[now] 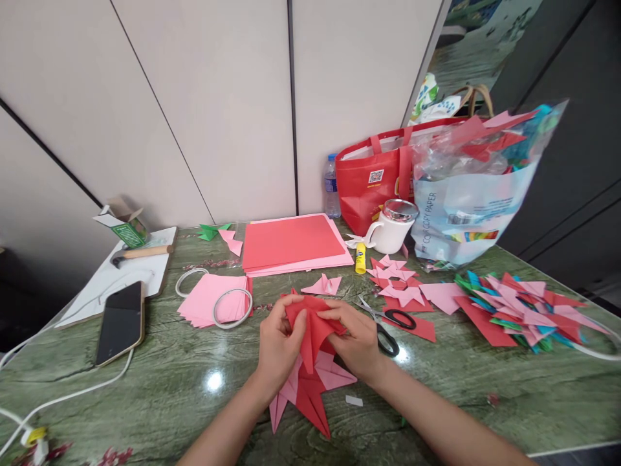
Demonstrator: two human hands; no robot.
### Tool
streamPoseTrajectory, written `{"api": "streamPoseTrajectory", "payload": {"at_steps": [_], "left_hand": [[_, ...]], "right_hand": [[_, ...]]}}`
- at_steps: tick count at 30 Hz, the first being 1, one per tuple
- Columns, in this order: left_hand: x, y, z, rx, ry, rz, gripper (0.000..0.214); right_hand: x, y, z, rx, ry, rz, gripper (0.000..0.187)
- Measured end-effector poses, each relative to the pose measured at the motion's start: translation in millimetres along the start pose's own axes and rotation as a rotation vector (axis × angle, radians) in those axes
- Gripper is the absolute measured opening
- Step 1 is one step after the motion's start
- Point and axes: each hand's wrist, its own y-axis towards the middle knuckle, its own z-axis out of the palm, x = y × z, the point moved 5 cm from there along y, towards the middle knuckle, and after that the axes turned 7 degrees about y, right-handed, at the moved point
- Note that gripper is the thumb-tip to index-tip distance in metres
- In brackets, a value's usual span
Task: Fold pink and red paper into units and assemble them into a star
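Note:
Both my hands meet over the middle of the green marble table point(145, 382), pinching a folded red paper piece point(313, 323). My left hand point(276, 343) grips its left edge with curled fingers. My right hand point(356, 340) holds its right side. Under my hands lies a red and pink paper star shape point(310, 391) with pointed tips. Black-handled scissors point(388, 323) rest just right of my right hand.
A stack of red and pink sheets point(291, 243), pink squares point(206, 298) with a white ring point(233, 307), a glue stick point(359, 257), a white mug point(391, 230), a red bag point(373, 178), a plastic bag of paper point(466, 200), folded pieces point(519, 307), a phone point(120, 321), a hammer point(140, 254).

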Motion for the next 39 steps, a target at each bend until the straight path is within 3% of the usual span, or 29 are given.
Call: {"api": "streamPoseTrajectory", "payload": {"at_steps": [15, 19, 24, 28, 32, 36, 39], "left_hand": [[6, -4, 2.7, -0.026, 0.025, 0.011, 0.021], [5, 0, -4.6, -0.112, 0.056, 0.056, 0.019], [2, 5, -16.2, -0.235, 0.111, 0.079, 0.016], [-2, 4, -19.5, -0.28, 0.056, 0.048, 0.022], [-3, 3, -14.2, -0.207, -0.126, -0.054, 0.048], [-6, 8, -8.6, -0.063, -0.262, -0.013, 0.016], [-6, 12, -9.7, -0.025, -0.182, 0.051, 0.003]], "right_hand": [[3, -5, 3, -0.019, -0.011, -0.015, 0.025], [3, -4, 6, 0.056, 0.017, 0.004, 0.036], [0, -5, 12, 0.183, 0.227, 0.22, 0.046], [-4, -9, 16, 0.174, 0.453, 0.422, 0.047], [-10, -10, 16, 0.128, 0.344, 0.464, 0.034], [-14, -3, 6, -0.002, 0.279, 0.399, 0.023], [-13, 5, -2, -0.06, 0.293, 0.29, 0.021]]}}
